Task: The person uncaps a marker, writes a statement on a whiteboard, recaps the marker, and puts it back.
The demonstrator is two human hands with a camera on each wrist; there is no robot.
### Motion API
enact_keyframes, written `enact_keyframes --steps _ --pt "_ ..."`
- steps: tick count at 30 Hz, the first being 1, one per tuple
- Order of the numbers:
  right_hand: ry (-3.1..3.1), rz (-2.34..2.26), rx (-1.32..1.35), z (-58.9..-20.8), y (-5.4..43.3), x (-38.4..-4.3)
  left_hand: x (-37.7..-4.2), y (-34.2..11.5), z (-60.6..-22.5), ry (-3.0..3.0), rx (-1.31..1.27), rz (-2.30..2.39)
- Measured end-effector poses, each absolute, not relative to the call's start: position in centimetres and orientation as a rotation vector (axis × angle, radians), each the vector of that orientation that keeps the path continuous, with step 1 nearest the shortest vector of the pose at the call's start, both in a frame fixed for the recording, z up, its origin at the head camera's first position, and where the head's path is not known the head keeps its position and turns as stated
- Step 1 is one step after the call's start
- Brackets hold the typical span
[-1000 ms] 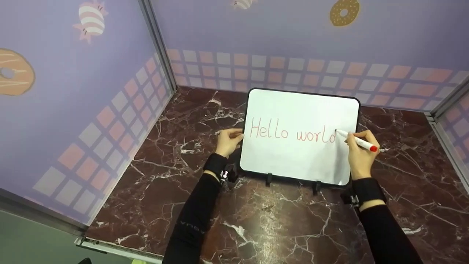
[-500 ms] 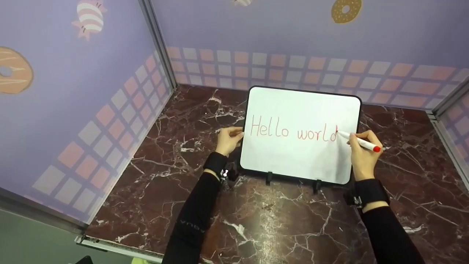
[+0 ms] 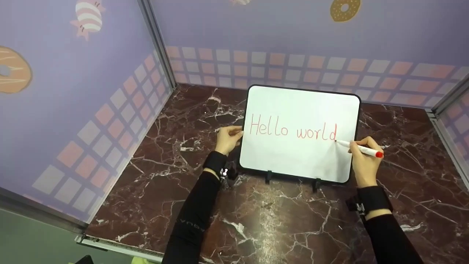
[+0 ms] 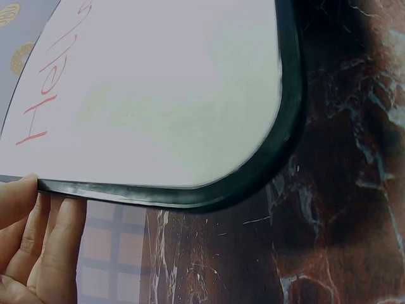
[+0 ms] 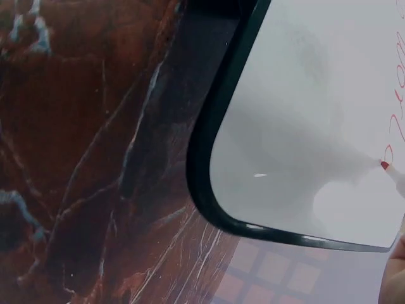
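Note:
A whiteboard (image 3: 293, 161) with a black rim leans back on two small black feet, with "Hello world" in red across its middle. My left hand (image 3: 228, 140) pinches its left edge, thumb on the front and fingers behind, as the left wrist view shows with the hand (image 4: 44, 247) at the rim. My right hand (image 3: 365, 165) grips a white marker (image 3: 361, 148) with a red end. The marker's red tip (image 5: 385, 165) meets the board at the foot of the letter "d". Only a sliver of that hand shows in the right wrist view.
The board stands on a dark red marbled tabletop (image 3: 176, 194). Purple walls with pink and white checks rise behind (image 3: 293, 33) and to the left. A metal strip (image 3: 121, 249) edges the table at front left.
My right hand has moved the marker tip down along the right side of the "d", leaving a taller red stem there. My left hand keeps its hold on the board's edge.

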State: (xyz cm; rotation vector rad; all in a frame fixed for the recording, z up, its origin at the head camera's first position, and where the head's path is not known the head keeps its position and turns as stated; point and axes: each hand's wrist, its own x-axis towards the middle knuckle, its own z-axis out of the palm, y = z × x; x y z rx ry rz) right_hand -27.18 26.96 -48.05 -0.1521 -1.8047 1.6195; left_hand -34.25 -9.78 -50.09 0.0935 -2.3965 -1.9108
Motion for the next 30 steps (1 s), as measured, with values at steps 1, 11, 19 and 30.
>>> enact_keyframes --steps 1,11,19,30 --pt "-1.794 1.629 -0.153 -48.0 27.0 -27.1 -34.3 -9.8 -50.1 -2.395 0.095 -1.91" --pt "-1.643 1.713 -0.136 -46.1 27.3 -27.6 -34.3 -9.8 -50.0 -2.399 0.096 -1.912" --pt "-1.708 1.628 -0.143 -45.8 27.8 -28.3 -34.3 -9.6 -50.1 -2.396 0.081 -1.906" --pt "-1.815 1.559 -0.15 -46.1 27.7 -27.0 -34.2 -9.8 -50.0 -2.404 0.096 -1.898"
